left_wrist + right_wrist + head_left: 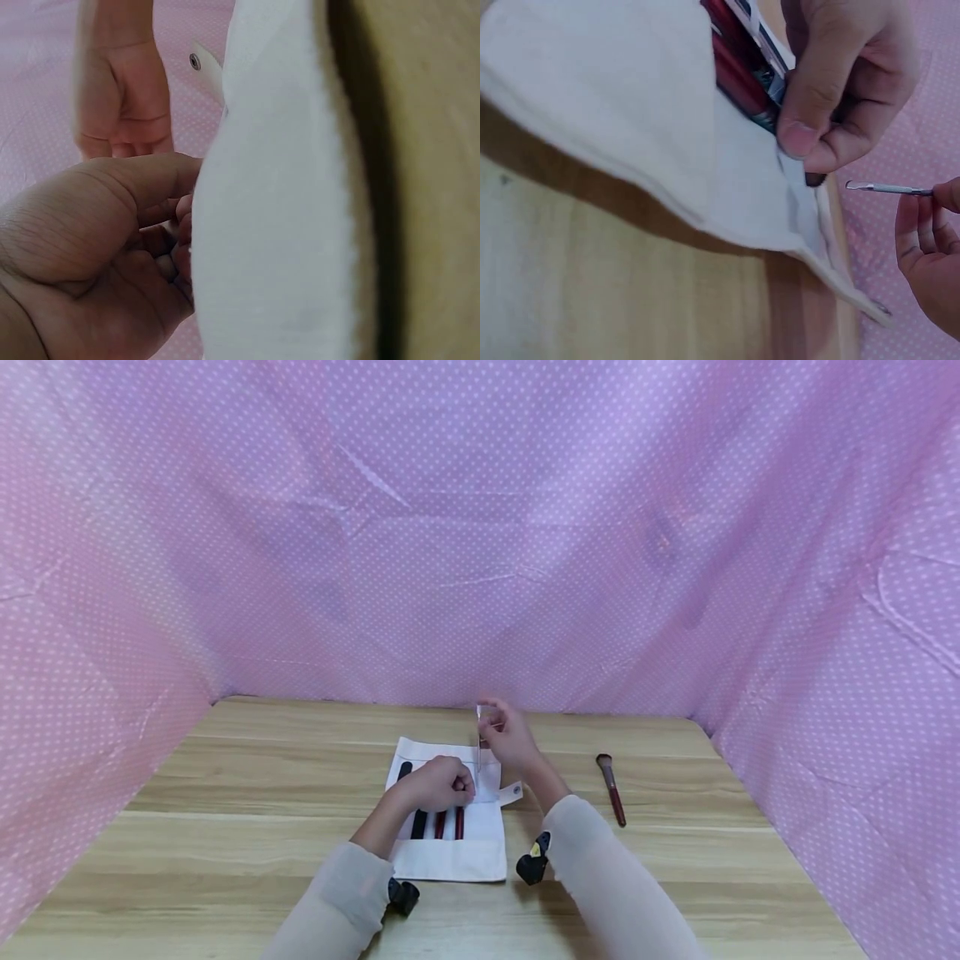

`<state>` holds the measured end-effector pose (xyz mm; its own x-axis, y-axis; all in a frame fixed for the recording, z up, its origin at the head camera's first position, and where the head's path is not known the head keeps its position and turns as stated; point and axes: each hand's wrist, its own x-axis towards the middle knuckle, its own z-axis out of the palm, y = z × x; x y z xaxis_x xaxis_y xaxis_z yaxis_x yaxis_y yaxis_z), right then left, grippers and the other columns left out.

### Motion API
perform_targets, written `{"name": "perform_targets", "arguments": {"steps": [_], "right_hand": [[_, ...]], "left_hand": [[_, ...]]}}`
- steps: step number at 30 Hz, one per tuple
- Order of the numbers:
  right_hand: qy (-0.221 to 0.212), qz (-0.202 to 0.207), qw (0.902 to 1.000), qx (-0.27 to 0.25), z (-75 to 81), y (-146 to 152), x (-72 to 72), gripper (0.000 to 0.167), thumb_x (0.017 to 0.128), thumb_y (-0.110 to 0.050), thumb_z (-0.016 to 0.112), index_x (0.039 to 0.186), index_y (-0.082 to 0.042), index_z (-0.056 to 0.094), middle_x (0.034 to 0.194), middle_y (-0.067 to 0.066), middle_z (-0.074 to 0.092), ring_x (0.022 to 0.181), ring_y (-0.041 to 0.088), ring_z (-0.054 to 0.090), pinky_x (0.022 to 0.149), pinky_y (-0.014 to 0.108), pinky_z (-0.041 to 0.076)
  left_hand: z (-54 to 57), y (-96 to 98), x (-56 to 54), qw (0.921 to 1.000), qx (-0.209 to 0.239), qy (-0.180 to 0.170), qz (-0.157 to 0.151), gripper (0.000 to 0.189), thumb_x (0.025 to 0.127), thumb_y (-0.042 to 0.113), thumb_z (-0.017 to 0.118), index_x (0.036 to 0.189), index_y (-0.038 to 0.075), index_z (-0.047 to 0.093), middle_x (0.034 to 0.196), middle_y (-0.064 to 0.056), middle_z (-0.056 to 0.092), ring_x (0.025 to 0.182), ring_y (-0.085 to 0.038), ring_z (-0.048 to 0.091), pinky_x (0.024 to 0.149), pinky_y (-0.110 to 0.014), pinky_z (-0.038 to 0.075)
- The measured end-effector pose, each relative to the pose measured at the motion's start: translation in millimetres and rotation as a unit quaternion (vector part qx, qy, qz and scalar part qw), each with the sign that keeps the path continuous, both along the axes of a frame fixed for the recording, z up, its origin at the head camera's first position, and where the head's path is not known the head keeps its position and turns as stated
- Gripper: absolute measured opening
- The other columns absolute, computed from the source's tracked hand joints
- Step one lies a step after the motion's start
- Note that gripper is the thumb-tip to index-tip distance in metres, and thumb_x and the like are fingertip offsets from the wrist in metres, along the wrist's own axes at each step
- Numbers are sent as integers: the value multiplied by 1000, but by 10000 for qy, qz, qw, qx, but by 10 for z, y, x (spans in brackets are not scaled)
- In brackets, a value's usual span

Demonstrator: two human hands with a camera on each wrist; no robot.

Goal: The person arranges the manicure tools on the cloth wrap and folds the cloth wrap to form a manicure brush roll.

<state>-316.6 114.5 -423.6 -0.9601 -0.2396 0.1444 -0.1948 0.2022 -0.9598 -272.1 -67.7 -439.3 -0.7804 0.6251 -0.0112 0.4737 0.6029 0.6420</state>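
Note:
A white cloth brush roll (450, 862) lies spread on the table, with two red-handled makeup brushes (460, 824) and a black-handled tool (418, 825) tucked in its pocket. My left hand (437, 783) pinches the roll's cloth between thumb and fingers; a dark brush tip (815, 179) pokes out just below them. Raised over the roll's far right part, my right hand (512, 737) holds a thin metal tool (889, 187) by its handle. That tool has a small rounded end and points down in the head view. The left hand covers the upper parts of the brushes there.
A loose makeup brush (612, 790) with a reddish handle lies on the wooden table (247, 810) to the right. From the roll's right side sticks a snap strap (512, 793). Pink dotted cloth (480, 568) walls in the table's back and sides.

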Motion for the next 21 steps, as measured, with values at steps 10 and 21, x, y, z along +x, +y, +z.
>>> {"name": "perform_targets", "arguments": {"steps": [10,21], "right_hand": [[-627,-168,9976,-248,-183,-56,-7,48,97,7,55,144,-2,50,105,24,62,87,24,64,78,38,60],[-1000,5,9949,-125,-277,-26,27,44,94,11,56,137,3,55,93,17,66,74,15,64,68,27,58]], "left_hand": [[12,1,11,10000,59,27,-40,16,94,-1,67,80,7,70,67,5,54,64,-8,49,64,-25,41],[7,-4,25,10000,66,-11,-47,15,95,0,66,81,6,71,67,6,53,64,-8,48,64,-25,41]]}}
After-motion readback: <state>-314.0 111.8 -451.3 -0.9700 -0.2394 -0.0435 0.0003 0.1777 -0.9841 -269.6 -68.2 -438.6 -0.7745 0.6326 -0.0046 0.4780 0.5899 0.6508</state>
